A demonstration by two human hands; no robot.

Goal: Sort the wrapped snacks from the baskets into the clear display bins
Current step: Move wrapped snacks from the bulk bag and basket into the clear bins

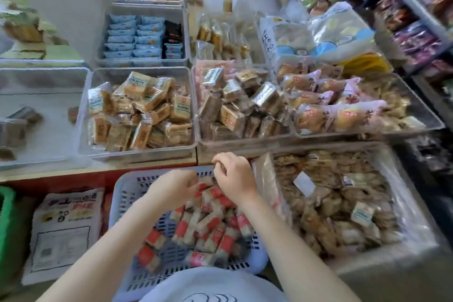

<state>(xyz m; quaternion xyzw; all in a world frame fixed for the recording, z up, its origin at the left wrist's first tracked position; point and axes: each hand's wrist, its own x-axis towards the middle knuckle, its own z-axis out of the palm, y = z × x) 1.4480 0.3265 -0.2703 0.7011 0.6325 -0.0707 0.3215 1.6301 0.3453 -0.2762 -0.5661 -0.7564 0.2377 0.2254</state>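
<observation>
White slotted basket (127,193) in front of me, red-and-white wrapped snacks (210,225) piled inside. My left hand (171,187) and right hand (234,176) both curl onto snacks at its far rim. Beyond, clear display bins (84,115) of wrapped cakes.

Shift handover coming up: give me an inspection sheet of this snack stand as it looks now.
Surface: counter carrying clear bins, wooden front edge showing.
Job's things: white basket of red-and-white wrapped snacks; lined crate of brown snacks; clear bin of tan packets; nearly bare bin.
Clutter: printed bag left of the basket.
Hands: left hand and right hand both curled on snacks at the basket's far end.
Cables: nothing seen.
Surroundings: packaged goods shelves at right.
</observation>
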